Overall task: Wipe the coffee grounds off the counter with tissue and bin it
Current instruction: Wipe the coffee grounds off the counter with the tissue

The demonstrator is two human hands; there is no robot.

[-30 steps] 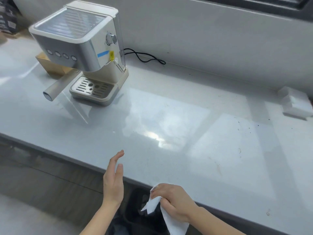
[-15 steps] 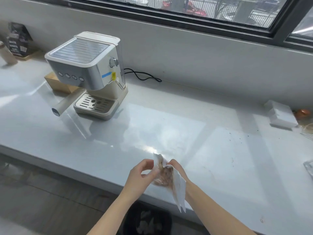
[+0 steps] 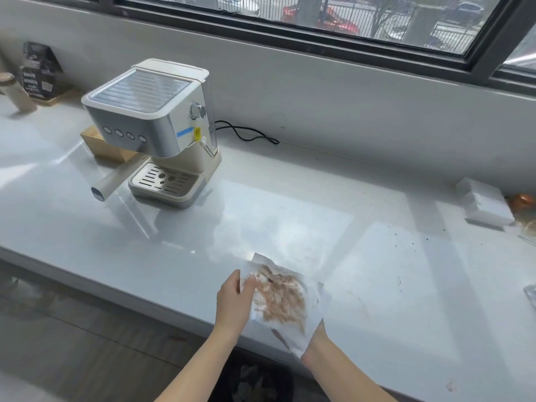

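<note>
Under the counter [image 3: 174, 256], bin [image 3: 285, 381] with crumpled paper [image 3: 246, 381], left fingers [image 3: 233, 279] pinching stained tissue [image 3: 284, 300], right fingers hidden.

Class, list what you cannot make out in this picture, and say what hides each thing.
Head view only.
1. Right hand: fingers hidden behind the tissue.
2. Bin: partly hidden under the counter, cut by the bottom edge.
3. Dark packet: print too small to read.
4. Orange thing: cut off by the right edge.
</note>
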